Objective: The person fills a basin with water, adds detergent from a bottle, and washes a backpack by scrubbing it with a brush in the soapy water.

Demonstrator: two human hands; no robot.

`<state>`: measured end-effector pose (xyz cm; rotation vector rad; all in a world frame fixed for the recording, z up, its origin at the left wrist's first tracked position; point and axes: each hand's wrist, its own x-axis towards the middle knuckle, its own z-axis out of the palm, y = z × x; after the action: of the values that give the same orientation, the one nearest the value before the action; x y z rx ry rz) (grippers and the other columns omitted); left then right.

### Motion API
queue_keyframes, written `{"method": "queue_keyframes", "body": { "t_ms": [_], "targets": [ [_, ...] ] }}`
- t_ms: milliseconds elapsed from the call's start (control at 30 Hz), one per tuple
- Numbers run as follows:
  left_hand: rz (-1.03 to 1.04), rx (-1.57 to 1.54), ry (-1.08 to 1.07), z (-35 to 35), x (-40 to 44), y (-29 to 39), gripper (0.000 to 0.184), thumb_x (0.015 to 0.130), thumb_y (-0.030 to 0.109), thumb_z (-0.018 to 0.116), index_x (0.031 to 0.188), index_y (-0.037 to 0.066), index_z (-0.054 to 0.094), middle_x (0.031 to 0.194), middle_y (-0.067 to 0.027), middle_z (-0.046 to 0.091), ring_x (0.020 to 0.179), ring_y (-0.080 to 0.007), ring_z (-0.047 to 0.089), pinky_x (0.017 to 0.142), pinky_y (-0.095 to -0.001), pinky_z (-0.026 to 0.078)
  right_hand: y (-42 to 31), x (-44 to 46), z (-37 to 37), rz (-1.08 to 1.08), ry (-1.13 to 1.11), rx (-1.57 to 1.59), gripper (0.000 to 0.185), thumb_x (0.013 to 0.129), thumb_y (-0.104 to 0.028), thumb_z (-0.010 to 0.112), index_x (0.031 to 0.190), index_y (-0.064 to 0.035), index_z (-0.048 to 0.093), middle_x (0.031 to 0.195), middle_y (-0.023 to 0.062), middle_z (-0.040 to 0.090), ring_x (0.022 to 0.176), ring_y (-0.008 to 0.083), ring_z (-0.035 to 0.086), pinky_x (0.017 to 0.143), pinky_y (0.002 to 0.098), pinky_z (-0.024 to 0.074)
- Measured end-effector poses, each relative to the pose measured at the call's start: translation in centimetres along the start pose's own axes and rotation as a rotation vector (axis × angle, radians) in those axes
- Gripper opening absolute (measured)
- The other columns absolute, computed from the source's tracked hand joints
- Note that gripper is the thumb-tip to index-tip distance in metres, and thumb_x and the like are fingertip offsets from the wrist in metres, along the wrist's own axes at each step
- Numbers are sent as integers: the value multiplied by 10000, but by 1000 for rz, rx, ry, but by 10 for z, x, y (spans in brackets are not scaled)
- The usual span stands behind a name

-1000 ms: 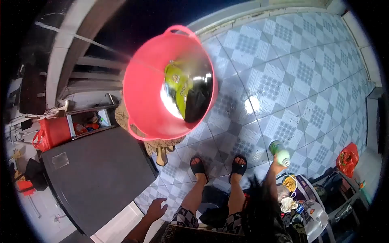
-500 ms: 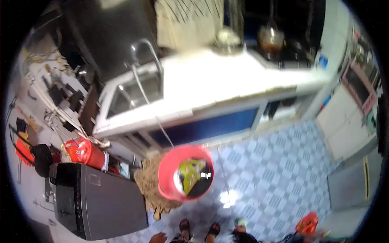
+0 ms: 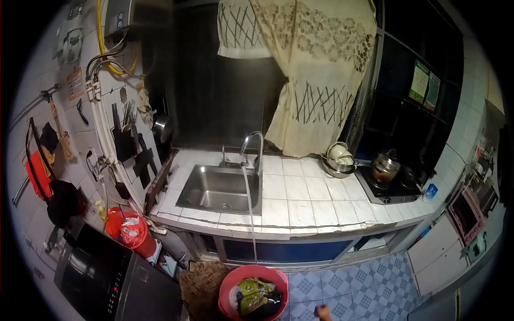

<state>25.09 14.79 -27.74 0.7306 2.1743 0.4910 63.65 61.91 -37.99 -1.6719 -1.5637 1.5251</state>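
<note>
A: In the head view, where is the tub?
B: The pink tub (image 3: 227,289) sits low on the tiled floor (image 3: 305,289). A green and black bundle (image 3: 250,306) lies inside it; whether that is cloth or a bag, I cannot tell.

A: And the hands?
B: The right hand (image 3: 323,312) shows just to the right of the tub, apart from it, cut off by the bottom edge. It is too small and blurred to tell whether its fingers are open, closed or gripping something. The left hand is outside this view, so I cannot tell about its fingers.

A: What runs down into the tub?
B: A pale hose (image 3: 250,206). It comes from the tap (image 3: 261,152) beyond the tub, passing over the sink (image 3: 206,187) and the counter's front edge.

A: What else is around it?
B: A brown mat (image 3: 199,281) lies just left of the tub. Farther left are a dark washing machine (image 3: 147,291) and a red bucket (image 3: 145,246). Beyond the tub and to its right, a pot (image 3: 384,174) stands on the stove (image 3: 388,198).
</note>
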Motion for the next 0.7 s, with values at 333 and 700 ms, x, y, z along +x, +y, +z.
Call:
{"method": "queue_keyframes", "body": {
  "t_ms": [333, 700],
  "targets": [
    [76, -111, 58, -5, 116, 18, 379, 900, 330, 438, 1111, 49, 578, 1026, -174, 629, 946, -324, 605, 854, -435, 462, -447, 132, 149, -766, 7, -139, 210, 881, -219, 580, 818, -21, 604, 633, 23, 581, 546, 88, 534, 501, 248, 445],
    [-452, -335, 162, -28, 112, 104, 369, 903, 314, 433, 1110, 46, 578, 1025, -179, 628, 944, -326, 604, 851, -434, 463, -722, 316, 346, -1056, -149, -711, 450, 729, -127, 573, 1168, -54, 503, 1098, 188, 562, 997, 338, 553, 859, 396, 457]
  ]
}}
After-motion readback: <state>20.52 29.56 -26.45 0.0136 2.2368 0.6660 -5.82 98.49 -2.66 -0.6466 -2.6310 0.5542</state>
